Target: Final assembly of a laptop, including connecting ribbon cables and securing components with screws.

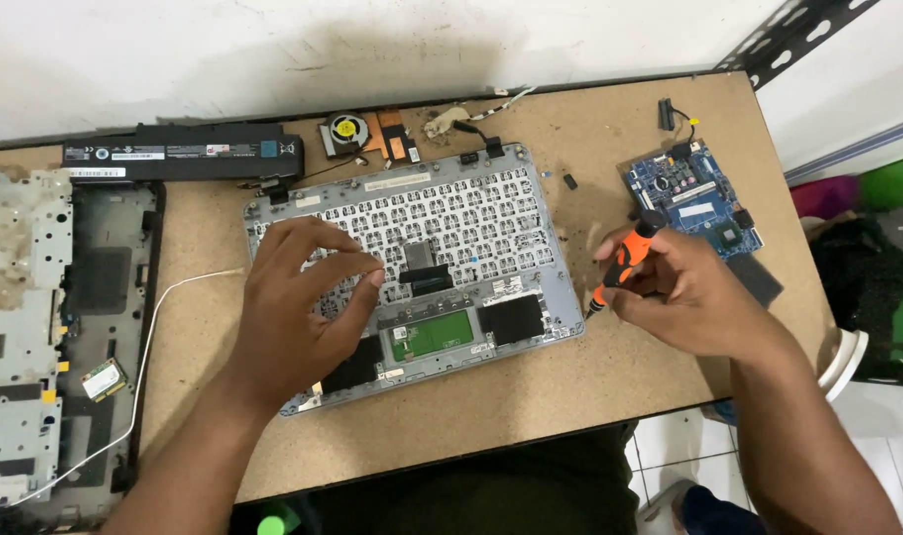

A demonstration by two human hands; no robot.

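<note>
On the worktop (pixel 610 376) an upturned laptop keyboard frame (pixel 516 213) lies at centre. The left hand (pixel 298 302) rests on its lower left part, fingers curled. The right hand (pixel 684 292), at 3 o'clock of the frame, grips an orange-and-black screwdriver (pixel 625 258), its tip just beside the frame's right edge. A blue circuit board (pixel 694 193) lies at 2 o'clock, a black battery (pixel 184 154) at 10 o'clock, a small fan (pixel 345 131) at 12 o'clock.

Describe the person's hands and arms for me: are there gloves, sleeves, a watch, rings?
Both are bare. The left hand and right hand wear no gloves, and no ring shows on the fingers in view. The forearms are uncovered right to the bottom edge of the picture, so no sleeve or cuff appears. Neither wrist carries a watch or band. Fingernails are short and plain.
</note>
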